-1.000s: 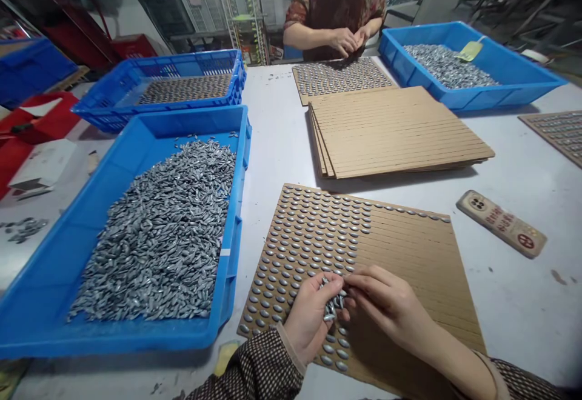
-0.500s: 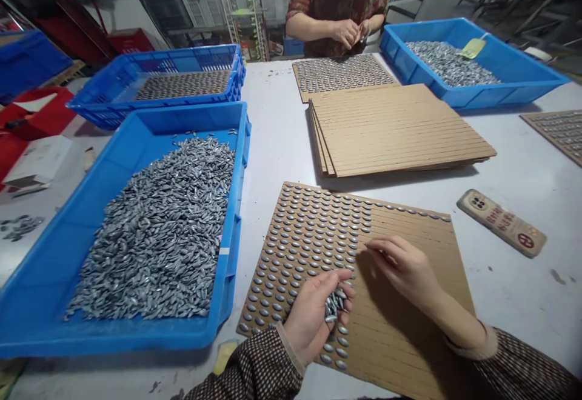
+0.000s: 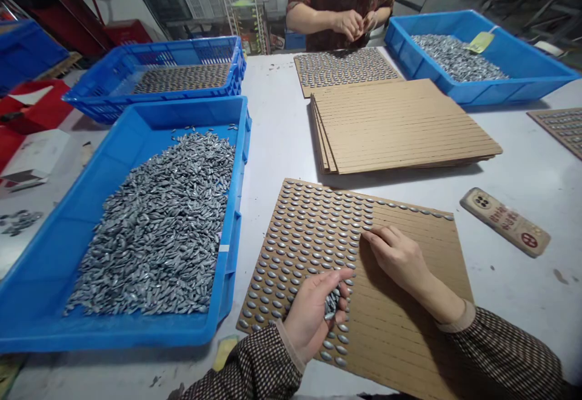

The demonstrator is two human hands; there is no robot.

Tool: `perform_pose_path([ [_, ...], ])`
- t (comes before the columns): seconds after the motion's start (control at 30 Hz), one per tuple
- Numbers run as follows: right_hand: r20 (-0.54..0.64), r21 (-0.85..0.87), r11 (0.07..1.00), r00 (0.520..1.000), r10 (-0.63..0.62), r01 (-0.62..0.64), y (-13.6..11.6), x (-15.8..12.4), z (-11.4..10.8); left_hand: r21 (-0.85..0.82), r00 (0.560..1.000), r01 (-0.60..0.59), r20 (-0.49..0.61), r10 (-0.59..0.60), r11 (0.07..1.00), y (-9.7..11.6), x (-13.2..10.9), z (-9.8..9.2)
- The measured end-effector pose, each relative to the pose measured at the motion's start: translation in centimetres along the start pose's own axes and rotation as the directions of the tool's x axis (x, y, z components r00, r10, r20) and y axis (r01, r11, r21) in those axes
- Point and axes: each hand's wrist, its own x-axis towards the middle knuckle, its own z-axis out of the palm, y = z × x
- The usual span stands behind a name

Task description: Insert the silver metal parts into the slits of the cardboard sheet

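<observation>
A handful of small grey pieces (image 3: 331,303), shiny and pointed at both ends, lies in my left hand (image 3: 309,315), whose fingers curl round them. That hand is over the lined cardboard sheet (image 3: 422,236). Rows of the same pieces cover the sheet's left part, and one line runs along its far edge. My right hand (image 3: 402,257) is pinched at the right end of one of the rows, fingertips down at the cardboard. Whatever is between those fingertips is hidden. To the left, a blue tray (image 3: 243,163) holds a big heap of loose pieces (image 3: 159,230).
Beyond the sheet lies a stack of cardboard sheets (image 3: 404,127). A phone (image 3: 504,221) rests to the right. Further off are a second blue tray (image 3: 509,88), a blue basket (image 3: 154,100) and a filled sheet (image 3: 345,70), behind which a co-worker's hands (image 3: 354,24) meet.
My right hand has shifted slightly away from me and to the left along the row ends. The fingers of my left hand have closed a little more over the pieces. The view has tilted slightly.
</observation>
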Motion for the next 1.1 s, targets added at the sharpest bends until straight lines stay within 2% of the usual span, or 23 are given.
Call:
perform_pose_path([
  [0.13, -0.029, -0.023, 0.999, 0.999, 0.033, -0.033, -0.4, 0.0, 0.1, 0.042, 1.0, -0.016, 0.019, 0.015, 0.999, -0.2, 0.0, -0.2],
  [0.37, 0.048, -0.119, 0.993, 0.999, -0.011, 0.016, -0.9, 0.4, -0.5, 0.036, 0.998, -0.063, -0.022, 0.063, 0.997, -0.1, 0.1, -0.4],
  [0.47, 0.042, -0.099, 0.995, 0.999, 0.004, 0.0, -0.9, 0.5, -0.6, 0.044, 0.997, -0.075, -0.023, 0.076, 0.996, -0.1, 0.1, -0.3],
  [0.57, -0.029, 0.026, 0.998, 0.998, 0.064, -0.064, -1.5, 0.2, -1.2, 0.022, 0.997, -0.072, -0.014, 0.072, 0.997, 0.0, 0.0, -0.2],
  [0.63, -0.044, 0.225, 0.969, 0.992, 0.114, -0.102, -2.6, -0.1, -2.2, -0.005, 0.997, -0.079, -0.014, 0.079, 0.997, 0.1, -0.1, -0.2],
  [0.73, 0.06, 0.559, 0.815, 0.988, 0.144, -0.152, -5.2, -0.4, -4.0, -0.028, 0.996, -0.087, -0.018, 0.086, 0.996, 0.0, 0.0, -0.2],
  [0.8, 0.138, 0.683, 0.703, 0.98, 0.145, -0.2, -7.0, -0.4, -4.9, -0.034, 0.996, -0.094, -0.013, 0.093, 0.995, -0.1, 0.0, -0.3],
  [0.9, 0.194, 0.731, 0.641, 0.972, 0.134, -0.234, -8.7, -0.6, -5.2, -0.04, 0.993, -0.121, -0.011, 0.121, 0.992, -0.4, 0.0, -0.4],
  [1.1, 0.098, 0.617, 0.775, 0.99, 0.099, -0.138, -9.0, -1.6, -4.4, -0.042, 0.996, -0.088, 0.012, 0.089, 0.995, -0.5, -0.1, -0.4],
])
